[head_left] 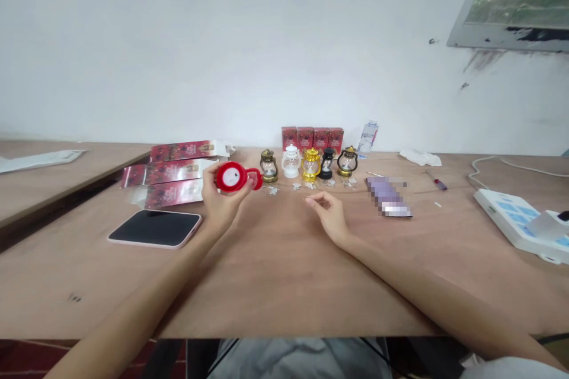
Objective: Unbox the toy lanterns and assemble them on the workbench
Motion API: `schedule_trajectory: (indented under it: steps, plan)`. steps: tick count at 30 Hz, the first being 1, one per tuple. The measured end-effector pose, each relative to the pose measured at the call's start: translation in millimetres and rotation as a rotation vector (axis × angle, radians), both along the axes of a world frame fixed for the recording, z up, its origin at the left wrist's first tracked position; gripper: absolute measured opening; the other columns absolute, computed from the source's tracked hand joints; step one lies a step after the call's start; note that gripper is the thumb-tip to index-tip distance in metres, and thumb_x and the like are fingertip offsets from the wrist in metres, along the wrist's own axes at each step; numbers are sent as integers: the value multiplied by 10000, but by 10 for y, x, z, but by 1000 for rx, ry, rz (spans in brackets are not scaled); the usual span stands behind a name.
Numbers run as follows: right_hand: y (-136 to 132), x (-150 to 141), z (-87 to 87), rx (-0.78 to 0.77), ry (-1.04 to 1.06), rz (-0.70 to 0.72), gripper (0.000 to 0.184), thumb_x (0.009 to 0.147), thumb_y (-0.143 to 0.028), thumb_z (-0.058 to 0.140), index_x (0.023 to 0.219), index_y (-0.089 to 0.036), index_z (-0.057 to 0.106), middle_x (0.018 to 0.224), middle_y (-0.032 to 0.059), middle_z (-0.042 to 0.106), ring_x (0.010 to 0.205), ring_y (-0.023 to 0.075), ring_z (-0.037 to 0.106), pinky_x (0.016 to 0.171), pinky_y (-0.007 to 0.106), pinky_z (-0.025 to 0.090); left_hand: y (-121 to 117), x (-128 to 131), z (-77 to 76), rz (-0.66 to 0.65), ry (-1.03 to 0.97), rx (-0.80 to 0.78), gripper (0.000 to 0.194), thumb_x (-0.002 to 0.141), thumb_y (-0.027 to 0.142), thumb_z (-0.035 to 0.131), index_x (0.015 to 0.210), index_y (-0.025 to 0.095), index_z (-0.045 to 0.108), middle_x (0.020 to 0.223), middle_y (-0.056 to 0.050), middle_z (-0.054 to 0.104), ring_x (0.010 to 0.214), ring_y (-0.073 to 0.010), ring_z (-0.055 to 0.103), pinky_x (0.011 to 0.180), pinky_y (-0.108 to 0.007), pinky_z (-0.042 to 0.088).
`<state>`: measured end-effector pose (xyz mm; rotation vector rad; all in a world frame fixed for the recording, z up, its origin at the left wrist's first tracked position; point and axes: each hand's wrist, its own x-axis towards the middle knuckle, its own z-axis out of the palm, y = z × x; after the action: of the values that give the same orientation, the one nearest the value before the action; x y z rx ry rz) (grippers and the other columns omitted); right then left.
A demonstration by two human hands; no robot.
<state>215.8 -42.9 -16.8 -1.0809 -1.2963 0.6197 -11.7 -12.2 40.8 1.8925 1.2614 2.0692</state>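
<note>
My left hand (pixel 222 204) is closed around a small red lantern (pixel 232 177), tipped so that its round base with a white disc faces me. My right hand (pixel 329 213) is held above the table, thumb and fingertips pinched together; whether something tiny is between them I cannot make out. Beyond the hands stand several small lanterns in a row: a bronze one (pixel 269 166), a white one (pixel 291 161), a gold one (pixel 311 165), a black one (pixel 326 164) and a dark bronze one (pixel 347 162). Small whitish pieces (pixel 310 185) lie in front of them.
Several red boxes (pixel 305 138) stand behind the lanterns, beside a clear bottle (pixel 368 138). Flattened red boxes (pixel 173 172) and a phone (pixel 155 228) lie left. Rightward are a purple pixelated item (pixel 386 195), a screwdriver (pixel 438 182), tissue (pixel 420 157) and a power strip (pixel 511 222).
</note>
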Motion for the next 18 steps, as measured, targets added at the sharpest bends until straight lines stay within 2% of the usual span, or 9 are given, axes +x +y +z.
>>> schedule_trajectory:
  steps: [4, 6, 8, 10, 13, 18]
  plan:
    - [48, -172, -10, 184, -596, 53, 92, 803, -248, 620, 721, -210, 638, 753, 21, 664, 754, 180, 542, 704, 313, 418, -50, -24, -42, 176, 365, 32, 401, 666, 409, 712, 978, 224, 540, 978, -55, 545, 977, -256, 499, 877, -417, 381]
    - [83, -285, -29, 248, -893, 84, 89, 817, -213, 606, 735, -201, 635, 749, 42, 655, 773, 197, 529, 701, 323, 405, -51, -23, -89, 212, 500, 25, 395, 649, 422, 712, 946, 213, 558, 940, -61, 541, 950, -272, 497, 855, -421, 360]
    - [113, -380, -44, 279, -1071, 83, 92, 839, -222, 583, 776, -185, 639, 768, 61, 645, 788, 204, 529, 701, 324, 400, -45, -14, -131, 216, 595, 17, 397, 643, 421, 705, 948, 207, 569, 924, -70, 547, 932, -277, 502, 841, -411, 341]
    - [127, -437, -47, 283, -1139, 80, 116, 855, -258, 569, 813, -178, 642, 796, 65, 638, 795, 197, 539, 706, 314, 404, -36, -5, -158, 196, 673, 24, 390, 664, 405, 688, 980, 206, 573, 956, -85, 572, 944, -282, 512, 852, -413, 313]
    - [103, -448, -30, 310, -1132, 88, 171, 862, -332, 556, 866, -182, 639, 852, 66, 635, 808, 193, 555, 722, 309, 418, -17, -8, -178, 124, 758, 37, 380, 726, 388, 645, 1048, 208, 555, 1050, -102, 607, 1007, -290, 529, 913, -437, 249]
    - [-4, -405, 18, 456, -936, 101, 228, 919, -332, 442, 970, -187, 610, 925, 77, 641, 849, 187, 584, 775, 300, 437, 7, -29, -188, -2, 798, -45, 415, 746, 445, 635, 1090, 231, 544, 1087, -99, 640, 1012, -282, 563, 985, -457, 167]
